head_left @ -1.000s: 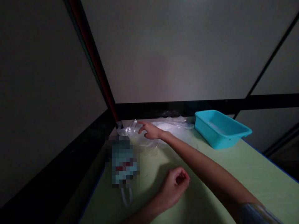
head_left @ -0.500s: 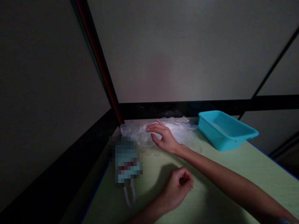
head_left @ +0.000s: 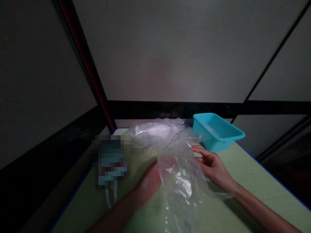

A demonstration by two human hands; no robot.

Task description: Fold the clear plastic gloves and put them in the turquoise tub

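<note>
A clear plastic bag [head_left: 184, 184], thin and crinkled, hangs in front of me and trails toward the near edge of the view. My right hand [head_left: 215, 166] pinches its right side, fingers curled at the film. Behind the film, at its left side, is my left hand [head_left: 152, 178]; its fingers are blurred through the plastic, and I cannot tell how they are set. More clear plastic bags [head_left: 150, 131] lie in a loose heap at the back of the table, touching the one in front.
A turquoise plastic basin [head_left: 218, 142] stands at the back right of the pale green table [head_left: 252, 181]. At the left lies a pixelated item [head_left: 110, 165] with white straps [head_left: 108, 195]. A pale wall panel [head_left: 165, 58] rises behind the table.
My right hand has drawn a clear plastic bag from the back heap toward me. My left hand, formerly curled over bare table, is now behind that bag. The view has shifted right.
</note>
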